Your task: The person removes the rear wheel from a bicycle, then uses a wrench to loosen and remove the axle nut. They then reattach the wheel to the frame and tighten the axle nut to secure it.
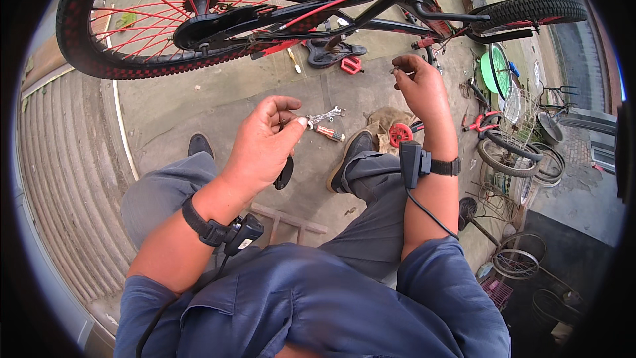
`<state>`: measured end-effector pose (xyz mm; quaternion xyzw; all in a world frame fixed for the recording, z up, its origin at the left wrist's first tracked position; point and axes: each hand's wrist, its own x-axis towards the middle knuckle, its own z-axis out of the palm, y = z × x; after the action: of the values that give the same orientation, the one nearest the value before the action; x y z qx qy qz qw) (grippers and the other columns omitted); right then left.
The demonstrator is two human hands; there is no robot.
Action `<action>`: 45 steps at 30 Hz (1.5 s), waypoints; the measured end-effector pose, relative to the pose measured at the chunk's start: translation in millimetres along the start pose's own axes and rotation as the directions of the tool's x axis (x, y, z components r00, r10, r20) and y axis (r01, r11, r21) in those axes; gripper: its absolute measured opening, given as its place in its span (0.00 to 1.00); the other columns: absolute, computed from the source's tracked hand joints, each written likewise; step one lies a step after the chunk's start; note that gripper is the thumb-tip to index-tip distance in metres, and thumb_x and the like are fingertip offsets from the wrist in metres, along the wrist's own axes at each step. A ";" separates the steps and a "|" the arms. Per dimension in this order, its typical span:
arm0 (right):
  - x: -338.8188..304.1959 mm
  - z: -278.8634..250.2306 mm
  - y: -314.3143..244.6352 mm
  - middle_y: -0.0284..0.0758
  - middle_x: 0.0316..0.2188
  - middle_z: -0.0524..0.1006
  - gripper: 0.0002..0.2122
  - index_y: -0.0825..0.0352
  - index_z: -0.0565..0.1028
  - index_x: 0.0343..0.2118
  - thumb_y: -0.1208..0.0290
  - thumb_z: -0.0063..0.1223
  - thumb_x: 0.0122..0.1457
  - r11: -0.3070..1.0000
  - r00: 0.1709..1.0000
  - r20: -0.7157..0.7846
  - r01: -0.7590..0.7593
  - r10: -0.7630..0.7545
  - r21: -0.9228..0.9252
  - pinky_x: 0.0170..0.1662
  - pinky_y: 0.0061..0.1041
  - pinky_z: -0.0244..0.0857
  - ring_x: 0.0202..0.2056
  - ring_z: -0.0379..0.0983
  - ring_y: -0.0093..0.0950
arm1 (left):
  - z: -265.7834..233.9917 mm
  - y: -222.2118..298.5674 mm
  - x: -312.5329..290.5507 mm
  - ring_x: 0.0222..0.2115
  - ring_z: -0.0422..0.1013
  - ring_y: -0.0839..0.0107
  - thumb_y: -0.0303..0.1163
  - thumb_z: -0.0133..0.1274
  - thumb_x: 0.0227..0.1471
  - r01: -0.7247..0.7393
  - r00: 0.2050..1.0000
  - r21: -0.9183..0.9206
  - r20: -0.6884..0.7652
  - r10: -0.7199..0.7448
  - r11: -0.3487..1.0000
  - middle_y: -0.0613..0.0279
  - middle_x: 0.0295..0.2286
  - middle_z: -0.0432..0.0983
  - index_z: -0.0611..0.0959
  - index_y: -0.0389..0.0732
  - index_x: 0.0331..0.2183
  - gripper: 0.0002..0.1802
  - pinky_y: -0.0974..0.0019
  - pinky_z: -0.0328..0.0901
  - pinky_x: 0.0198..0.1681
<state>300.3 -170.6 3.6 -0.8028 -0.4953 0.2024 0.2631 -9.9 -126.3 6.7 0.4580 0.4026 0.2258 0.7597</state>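
Observation:
My left hand [262,142] is closed, thumb against the curled fingers. A black curved part [285,174] shows below its palm, mostly hidden by the hand. Just past the thumb tip is a silver wrench [324,117]; whether the thumb touches it I cannot tell. Beside it on the ground lies a screwdriver [330,133] with a striped handle. My right hand [420,86] is raised farther right, thumb and forefinger pinched on a small dark piece [394,70], too small to name. Ahead of both hands is a black and red bicycle [218,30], its spoked wheel at the left.
A black saddle [324,54], a red pedal [351,65] and a yellow-handled brush [294,61] are below the frame. Brown cloth [383,122] and a small red wheel [400,134] lie by my shoe. To the right are a green basin [493,69], red-handled pliers [478,121] and loose tires [507,156].

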 end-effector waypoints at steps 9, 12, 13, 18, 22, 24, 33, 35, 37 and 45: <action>0.7 -69.0 57.2 0.39 0.38 0.82 0.17 0.70 0.75 0.49 0.71 0.56 0.56 0.924 0.861 -0.503 -0.247 0.071 -0.292 0.38 0.25 0.71 0.30 0.80 0.25 | 0.4 0.1 -1.5 0.24 0.65 0.83 0.28 0.53 0.57 0.014 1.000 -0.004 -0.016 -0.014 1.000 0.66 0.32 0.72 0.73 0.35 0.48 0.17 0.77 0.62 0.28; 2.8 -71.8 53.4 0.40 0.37 0.81 0.18 0.71 0.73 0.51 0.73 0.55 0.56 0.945 0.803 -0.554 -0.315 0.220 -0.082 0.38 0.24 0.71 0.32 0.79 0.24 | -2.5 1.8 -0.9 0.24 0.65 0.83 0.28 0.53 0.58 0.021 1.000 -0.010 -0.021 -0.021 1.000 0.66 0.32 0.72 0.73 0.34 0.47 0.16 0.77 0.62 0.27; 4.0 -66.1 47.7 0.39 0.36 0.81 0.18 0.71 0.73 0.50 0.73 0.55 0.57 0.977 0.877 -0.452 -0.210 0.165 -0.049 0.36 0.22 0.70 0.32 0.79 0.23 | -2.6 1.4 0.0 0.24 0.65 0.83 0.28 0.53 0.58 0.029 0.999 -0.023 -0.019 -0.029 0.999 0.65 0.31 0.73 0.73 0.34 0.47 0.16 0.77 0.62 0.27; 0.1 -9.5 -3.4 0.33 0.35 0.80 0.15 0.72 0.74 0.48 0.70 0.57 0.61 0.980 0.999 0.040 -0.020 0.012 0.197 0.33 0.20 0.67 0.32 0.76 0.20 | -2.2 -2.0 4.1 0.24 0.65 0.82 0.29 0.51 0.60 0.051 0.998 -0.102 -0.027 -0.054 0.993 0.63 0.32 0.74 0.73 0.34 0.46 0.14 0.77 0.61 0.28; -10.4 30.1 -43.3 0.34 0.36 0.79 0.15 0.73 0.74 0.48 0.71 0.58 0.61 0.944 0.966 0.256 -0.056 -0.031 0.325 0.36 0.20 0.69 0.34 0.75 0.20 | -4.3 -0.6 7.3 0.24 0.65 0.82 0.30 0.50 0.60 0.074 0.994 -0.167 -0.065 -0.085 0.983 0.63 0.31 0.74 0.74 0.35 0.45 0.13 0.77 0.62 0.27; -15.7 42.8 -58.2 0.34 0.34 0.80 0.14 0.73 0.76 0.45 0.71 0.59 0.59 0.907 0.947 0.322 -0.124 -0.014 0.404 0.36 0.22 0.70 0.32 0.75 0.19 | -3.4 0.2 8.3 0.23 0.64 0.81 0.30 0.50 0.60 0.065 0.994 -0.182 -0.071 -0.080 0.981 0.63 0.31 0.73 0.74 0.35 0.45 0.13 0.77 0.61 0.27; 16.0 94.3 -109.6 0.38 0.51 0.75 0.20 0.70 0.68 0.56 0.66 0.54 0.64 0.551 0.940 0.331 -0.235 -0.082 0.801 0.44 0.26 0.71 0.47 0.75 0.29 | -4.4 3.7 1.8 0.23 0.64 0.82 0.30 0.50 0.59 0.045 0.994 -0.199 -0.088 -0.064 0.979 0.62 0.31 0.73 0.74 0.35 0.45 0.14 0.78 0.60 0.27; 25.0 105.2 -117.5 0.38 0.51 0.75 0.19 0.70 0.68 0.55 0.67 0.53 0.64 0.403 0.935 0.350 -0.297 -0.063 0.866 0.45 0.28 0.70 0.48 0.75 0.30 | -6.6 4.6 0.5 0.23 0.64 0.82 0.31 0.50 0.59 0.041 0.994 -0.207 -0.091 -0.061 0.978 0.62 0.31 0.73 0.74 0.35 0.45 0.14 0.78 0.60 0.27; 30.4 115.0 -123.6 0.39 0.50 0.75 0.16 0.68 0.70 0.53 0.67 0.51 0.65 0.295 0.924 0.376 -0.341 -0.066 0.892 0.47 0.30 0.70 0.50 0.74 0.33 | -10.6 5.5 -1.8 0.23 0.64 0.82 0.31 0.50 0.59 0.047 0.993 -0.211 -0.098 -0.069 0.976 0.62 0.31 0.73 0.75 0.35 0.45 0.14 0.77 0.60 0.27; 25.5 127.0 -130.7 0.42 0.45 0.78 0.10 0.67 0.72 0.46 0.67 0.48 0.67 0.157 0.891 0.450 -0.438 -0.051 0.885 0.46 0.31 0.72 0.49 0.75 0.36 | -22.0 2.6 -2.1 0.23 0.64 0.81 0.30 0.51 0.59 -0.018 0.984 -0.227 -0.179 -0.024 0.974 0.65 0.30 0.72 0.75 0.36 0.43 0.12 0.77 0.60 0.27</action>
<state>146.8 -71.0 -15.6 -0.4496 -0.1810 0.6530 0.5820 -29.1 -115.2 4.2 0.3451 0.4420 0.3097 0.7679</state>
